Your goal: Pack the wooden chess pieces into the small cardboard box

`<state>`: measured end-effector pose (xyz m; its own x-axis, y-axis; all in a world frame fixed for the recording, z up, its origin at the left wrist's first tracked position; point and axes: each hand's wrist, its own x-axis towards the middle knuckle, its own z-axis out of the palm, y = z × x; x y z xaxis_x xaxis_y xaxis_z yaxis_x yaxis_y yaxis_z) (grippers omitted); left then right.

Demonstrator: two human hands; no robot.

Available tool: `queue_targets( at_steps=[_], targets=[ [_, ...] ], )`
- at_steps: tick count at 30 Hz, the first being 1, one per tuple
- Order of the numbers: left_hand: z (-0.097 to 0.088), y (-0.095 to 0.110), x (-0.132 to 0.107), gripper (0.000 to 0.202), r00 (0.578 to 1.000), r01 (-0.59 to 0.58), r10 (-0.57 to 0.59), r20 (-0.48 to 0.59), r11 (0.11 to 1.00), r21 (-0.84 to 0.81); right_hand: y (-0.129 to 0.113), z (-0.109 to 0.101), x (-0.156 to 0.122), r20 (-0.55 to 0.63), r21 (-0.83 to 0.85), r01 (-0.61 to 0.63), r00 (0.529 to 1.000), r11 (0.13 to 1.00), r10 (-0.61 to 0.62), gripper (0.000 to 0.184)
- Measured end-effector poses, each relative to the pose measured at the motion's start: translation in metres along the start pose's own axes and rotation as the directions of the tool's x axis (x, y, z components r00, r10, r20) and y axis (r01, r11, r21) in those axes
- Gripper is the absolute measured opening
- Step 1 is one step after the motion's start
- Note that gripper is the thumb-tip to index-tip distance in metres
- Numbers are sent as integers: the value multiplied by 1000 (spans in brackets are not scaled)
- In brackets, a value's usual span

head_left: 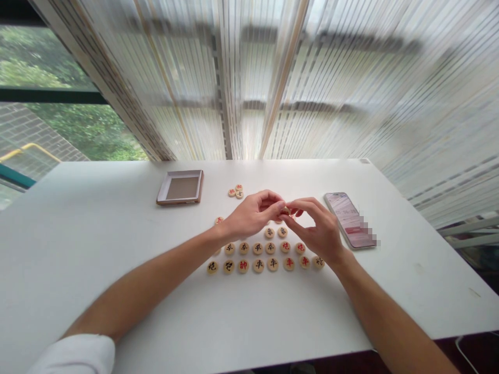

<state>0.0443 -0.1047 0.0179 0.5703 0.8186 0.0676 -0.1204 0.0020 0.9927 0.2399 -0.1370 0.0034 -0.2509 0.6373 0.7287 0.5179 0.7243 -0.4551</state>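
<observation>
My left hand (251, 214) and my right hand (317, 228) meet above the rows of pieces. A small round Chinese chess piece (286, 210) is pinched between the fingertips of both; its face cannot be read. Below them, round wooden Chinese chess pieces stand in rows, with a red-marked one (243, 266) among the black-marked ones in the front row. Two black-marked pieces (270, 232) lie just under my fingers. My hands and wrists partly cover the farther row, where a red-marked piece (219, 221) shows beside my left wrist.
Three loose pieces (236, 191) lie close together beyond my left hand. A shallow open box (180, 187) sits at the back left. To the right of my right hand lies a phone (349, 221). The white table (97, 218) reaches a window and a string curtain (249, 78).
</observation>
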Motion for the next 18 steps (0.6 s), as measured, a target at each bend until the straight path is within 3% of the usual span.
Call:
queue_targets(
  at_steps=[5, 12, 18],
  targets=[
    [-3, 0, 2, 36, 996, 92, -90, 24, 991, -96, 0, -1, -1, 31, 3, -24, 999, 1000, 24, 18],
    [-5, 5, 1, 36, 994, 110, -107, 37, 988, -111, 3, -2, -2, 12, -5, -109, 994, 994, 109, 16],
    [-5, 6, 1, 37, 996, 92, -91, 16, 994, -54, 5, 1, -2, 30, 54, -112, 993, 992, 110, 23]
  ],
)
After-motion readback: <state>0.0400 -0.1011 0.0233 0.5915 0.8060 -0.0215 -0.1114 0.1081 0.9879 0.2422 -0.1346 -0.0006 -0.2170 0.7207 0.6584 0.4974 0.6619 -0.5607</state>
